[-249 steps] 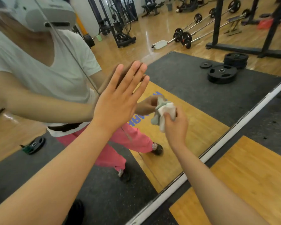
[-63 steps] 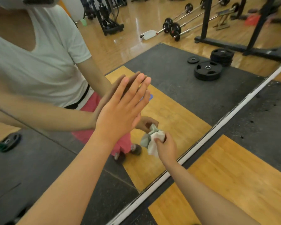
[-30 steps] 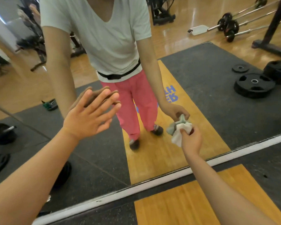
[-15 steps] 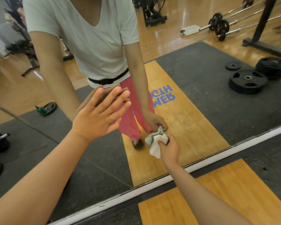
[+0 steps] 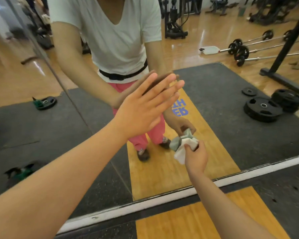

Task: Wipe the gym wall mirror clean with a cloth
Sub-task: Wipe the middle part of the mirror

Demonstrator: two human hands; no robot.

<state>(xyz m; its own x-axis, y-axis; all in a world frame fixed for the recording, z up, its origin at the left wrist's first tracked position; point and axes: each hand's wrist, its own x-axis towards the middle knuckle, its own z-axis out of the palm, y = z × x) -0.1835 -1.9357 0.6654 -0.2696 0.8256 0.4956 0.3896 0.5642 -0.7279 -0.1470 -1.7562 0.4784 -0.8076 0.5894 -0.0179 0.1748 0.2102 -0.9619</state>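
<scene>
Since half a second ago both hands have slid to the right along the glass, so the cloth now sits just below the mirrored blue lettering (image 5: pixel 179 109) and a shade to its right. The left hand (image 5: pixel 145 107) lies flat, fingers straight and close together, palm braced against the large gym wall mirror (image 5: pixel 231 131). The right hand (image 5: pixel 196 157) is curled tight round a crumpled white cloth (image 5: pixel 184 147), whose bunched end touches the glass low on the panel, a little above the white bottom trim (image 5: pixel 162 199). The cloth's long axis runs from that wad, which points into the mirror, back and down to the left, ending in a loose tail that hangs below the fist. Wiping looks to be mid-course, with the present pass on the lower part of the glass. No smears or streaks show clearly enough to say which areas are finished. Glass higher up and off to either side probably remains to be gone over.
</scene>
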